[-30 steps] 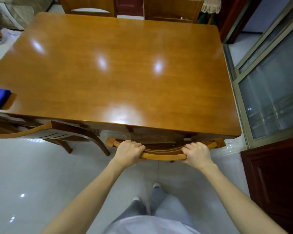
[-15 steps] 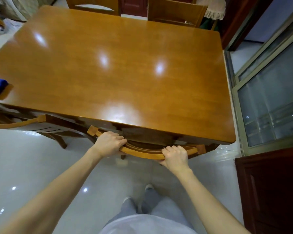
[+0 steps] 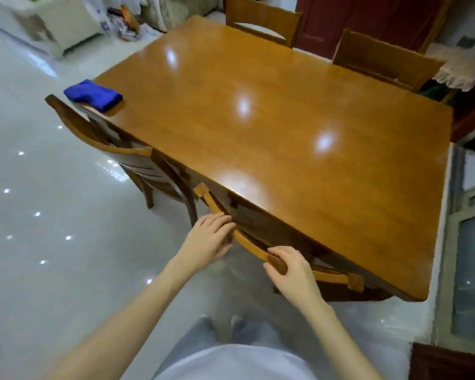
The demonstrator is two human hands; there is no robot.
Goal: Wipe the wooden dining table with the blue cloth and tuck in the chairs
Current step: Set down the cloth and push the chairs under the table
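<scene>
The glossy wooden dining table (image 3: pixel 272 127) fills the middle of the view. A folded blue cloth (image 3: pixel 92 95) lies on its far left corner, away from both hands. Right in front of me, the near chair (image 3: pixel 248 245) is pushed under the table edge, with only its curved top rail showing. My left hand (image 3: pixel 207 242) rests on the rail's left part, fingers fairly straight over the top and thumb below. My right hand (image 3: pixel 292 268) grips the rail further right, fingers over it and thumb on its near face.
A second chair (image 3: pixel 99 135) stands at the left of the table's near side, angled, its back a little out from the edge. Two more chairs (image 3: pixel 261 20) (image 3: pixel 379 58) stand along the far side. A glass sliding door (image 3: pixel 469 256) runs along the right. The floor is shiny white tile.
The near chair has slid further under the table. My left hand's fingers have loosened from a full grip. The view has swung left, bringing the blue cloth and the left chair into sight.
</scene>
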